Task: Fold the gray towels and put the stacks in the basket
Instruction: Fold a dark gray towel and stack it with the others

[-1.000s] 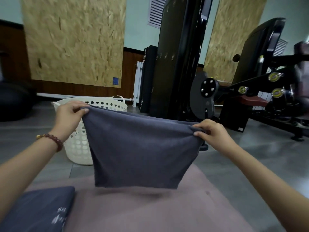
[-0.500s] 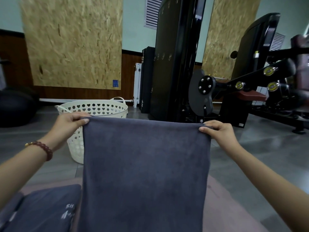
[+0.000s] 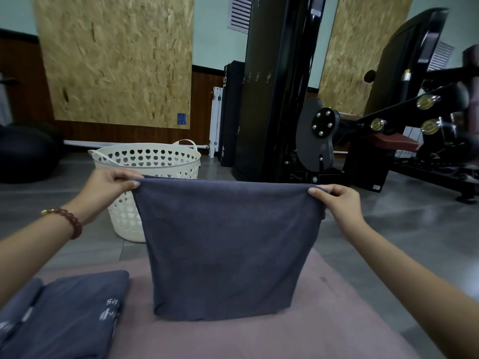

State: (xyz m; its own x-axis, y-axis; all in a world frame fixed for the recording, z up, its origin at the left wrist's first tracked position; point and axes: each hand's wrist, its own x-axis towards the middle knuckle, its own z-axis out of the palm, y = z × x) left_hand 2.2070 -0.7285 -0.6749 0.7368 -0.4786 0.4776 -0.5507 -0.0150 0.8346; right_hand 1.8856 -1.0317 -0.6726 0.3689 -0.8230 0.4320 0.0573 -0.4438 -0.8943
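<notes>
A gray towel [image 3: 225, 244] hangs doubled in front of me, its lower edge touching the pink mat [image 3: 298, 327]. My left hand [image 3: 108, 187] pinches its top left corner and my right hand [image 3: 337, 200] pinches its top right corner, stretching the top edge level. A stack of folded gray towels [image 3: 64, 317] with white print lies on the mat at the lower left. The cream plastic basket [image 3: 160, 161] with heart-shaped holes stands on the floor behind my left hand, partly hidden by the towel.
Black gym machines [image 3: 324, 125] stand close behind the towel and to the right. A dark ball-like shape [image 3: 23, 151] sits at the far left. Gray tiled floor [image 3: 414, 229] surrounds the mat.
Half a second ago the towel hung long, past the bottom of the frame; now it hangs short and doubled with its lower edge on the mat. Both hands keep their corners.
</notes>
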